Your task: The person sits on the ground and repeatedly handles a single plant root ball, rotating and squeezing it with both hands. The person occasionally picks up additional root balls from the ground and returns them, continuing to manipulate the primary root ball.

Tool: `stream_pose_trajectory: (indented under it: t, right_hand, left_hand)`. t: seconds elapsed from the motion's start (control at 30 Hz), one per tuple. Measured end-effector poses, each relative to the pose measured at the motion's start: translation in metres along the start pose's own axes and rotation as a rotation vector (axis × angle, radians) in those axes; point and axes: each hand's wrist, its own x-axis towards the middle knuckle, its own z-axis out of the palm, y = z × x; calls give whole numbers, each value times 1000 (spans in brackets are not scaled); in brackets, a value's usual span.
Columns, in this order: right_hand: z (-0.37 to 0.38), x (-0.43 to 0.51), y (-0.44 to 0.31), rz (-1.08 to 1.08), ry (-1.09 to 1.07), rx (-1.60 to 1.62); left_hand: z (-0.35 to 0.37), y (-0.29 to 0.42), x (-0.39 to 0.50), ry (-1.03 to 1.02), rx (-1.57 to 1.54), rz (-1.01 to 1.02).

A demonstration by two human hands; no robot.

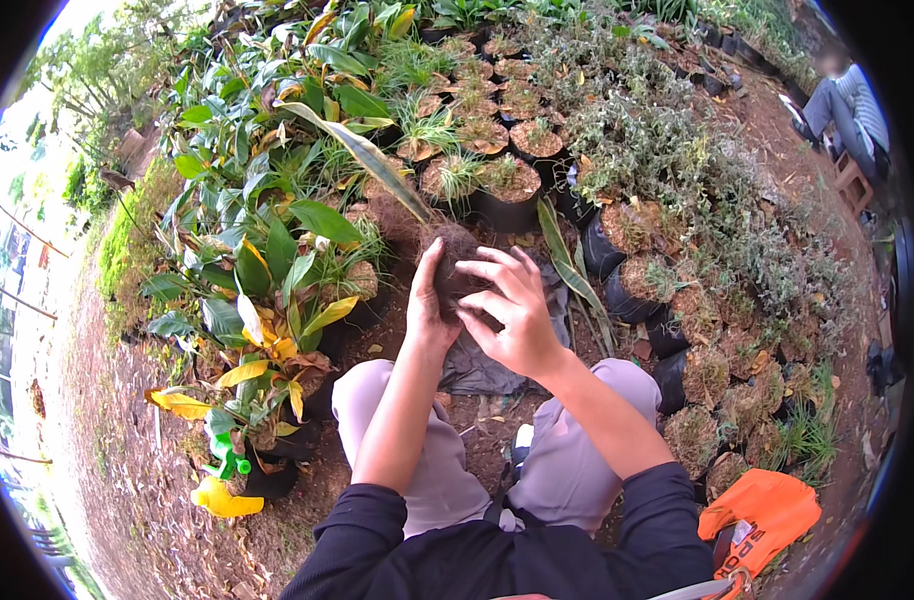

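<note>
A variegated snake plant leaf (pixel 371 157) rises up and to the left from a dark, fibrous root ball (pixel 455 274). My left hand (pixel 429 300) cups the left side and underside of that root ball. Around its right side curl the spread fingers of my right hand (pixel 513 311), with the fingertips at the soil; whether they press on it I cannot tell. More snake plant leaves (pixel 577 281) lie on the ground to the right of my hands. Beneath my hands a crumpled grey plastic sheet (pixel 479 367) is spread on the soil between my knees.
Potted peace lilies (pixel 277 255) with some yellow leaves crowd the left. Black nursery bags of grassy plants (pixel 509 180) stand ahead and right. A green and yellow spray bottle (pixel 224 496) is at lower left, an orange bag (pixel 764 517) at lower right. A person (pixel 839 112) sits far right.
</note>
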Motion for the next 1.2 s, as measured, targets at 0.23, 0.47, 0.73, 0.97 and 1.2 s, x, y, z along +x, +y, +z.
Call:
stream_pose_trajectory:
  t: [0.23,0.47,0.73,0.97,1.2]
  right_hand:
    - [-4,4,1,82,-5,-20]
    - [-2,3,8,64,-226,16]
    - [-4,2,16,82,-127,113]
    - [-8,5,6,7,-101,-14]
    - [-4,0,6,-145,-85,-145]
  left_hand:
    - [-3,-4,2,27,79,62]
    - [17,-4,-8,179,61,49]
    - [13,1,-10,-3,79,28]
    - [-2,3,-2,22,186,42]
    - [4,8,-5,46,21,-18]
